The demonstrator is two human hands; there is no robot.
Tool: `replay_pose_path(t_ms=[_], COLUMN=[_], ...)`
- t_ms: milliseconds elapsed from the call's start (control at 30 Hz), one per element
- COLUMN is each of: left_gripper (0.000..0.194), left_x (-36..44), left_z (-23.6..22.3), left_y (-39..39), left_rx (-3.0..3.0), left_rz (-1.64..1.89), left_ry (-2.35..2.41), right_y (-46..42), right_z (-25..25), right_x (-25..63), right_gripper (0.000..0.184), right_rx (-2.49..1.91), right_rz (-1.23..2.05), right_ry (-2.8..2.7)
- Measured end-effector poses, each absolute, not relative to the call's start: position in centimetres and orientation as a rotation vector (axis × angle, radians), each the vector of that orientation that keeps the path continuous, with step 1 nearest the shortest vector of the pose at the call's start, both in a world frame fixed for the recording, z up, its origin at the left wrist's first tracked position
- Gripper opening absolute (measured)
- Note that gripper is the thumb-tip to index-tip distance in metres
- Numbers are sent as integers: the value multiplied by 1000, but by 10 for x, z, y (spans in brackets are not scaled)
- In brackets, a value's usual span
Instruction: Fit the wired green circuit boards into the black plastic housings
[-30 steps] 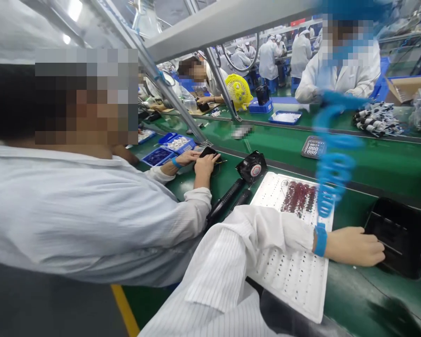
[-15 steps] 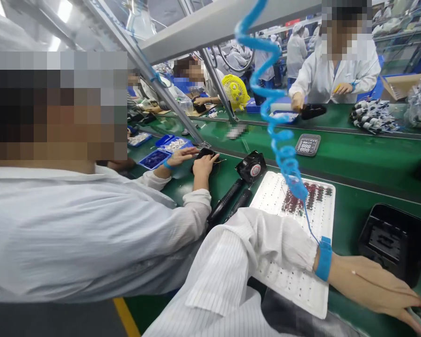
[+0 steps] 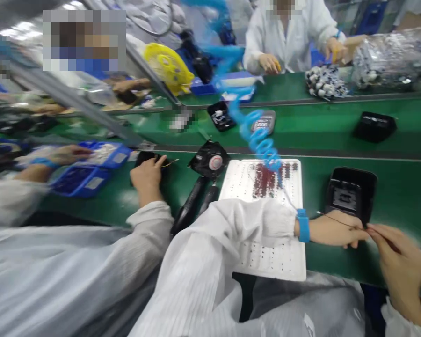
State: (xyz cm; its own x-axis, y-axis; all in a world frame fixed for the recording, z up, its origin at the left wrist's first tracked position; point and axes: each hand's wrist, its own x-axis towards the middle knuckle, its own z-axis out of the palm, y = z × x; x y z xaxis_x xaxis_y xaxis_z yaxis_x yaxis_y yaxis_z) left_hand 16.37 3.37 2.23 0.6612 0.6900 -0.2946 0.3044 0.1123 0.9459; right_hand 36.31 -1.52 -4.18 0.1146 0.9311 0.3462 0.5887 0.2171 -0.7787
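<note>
My left hand, with a blue wrist strap, meets my right hand at the fingertips. Both are closed in a pinch around one end of a thin dark wire. The wire trails over the back of my left hand and ends in a small pale tip. What sits on the pinched end is hidden by the fingers. Just behind my left hand lies an open black plastic housing. A white foam tray lies under my left forearm, with rows of dark red wired parts at its far end.
A blue coiled cord hangs over the tray and joins the strap. Left of it are a black fan unit and two black-handled tools. A co-worker's hand works beside blue bins. Black parts sit on the far strip.
My left hand has left the black housing and come to my right hand, which has entered from the right. The wire is now pinched between them. The view has turned right and down.
</note>
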Motion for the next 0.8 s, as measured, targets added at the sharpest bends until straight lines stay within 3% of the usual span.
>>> replay_pose_path(t_ms=[367, 567, 800], left_gripper=[31, 33, 28], left_x=[149, 135, 125], left_z=[9, 11, -2], left_y=[34, 41, 41], left_rx=[1487, 1697, 2461], left_rz=[342, 134, 89], left_ry=[951, 853, 928], right_y=[-18, -13, 5], right_z=[-16, -12, -10], right_x=[331, 331, 335], right_gripper=[17, 19, 14], right_rx=[-1284, -1252, -1245], right_rz=[306, 258, 227], right_ry=[-1849, -1998, -2116])
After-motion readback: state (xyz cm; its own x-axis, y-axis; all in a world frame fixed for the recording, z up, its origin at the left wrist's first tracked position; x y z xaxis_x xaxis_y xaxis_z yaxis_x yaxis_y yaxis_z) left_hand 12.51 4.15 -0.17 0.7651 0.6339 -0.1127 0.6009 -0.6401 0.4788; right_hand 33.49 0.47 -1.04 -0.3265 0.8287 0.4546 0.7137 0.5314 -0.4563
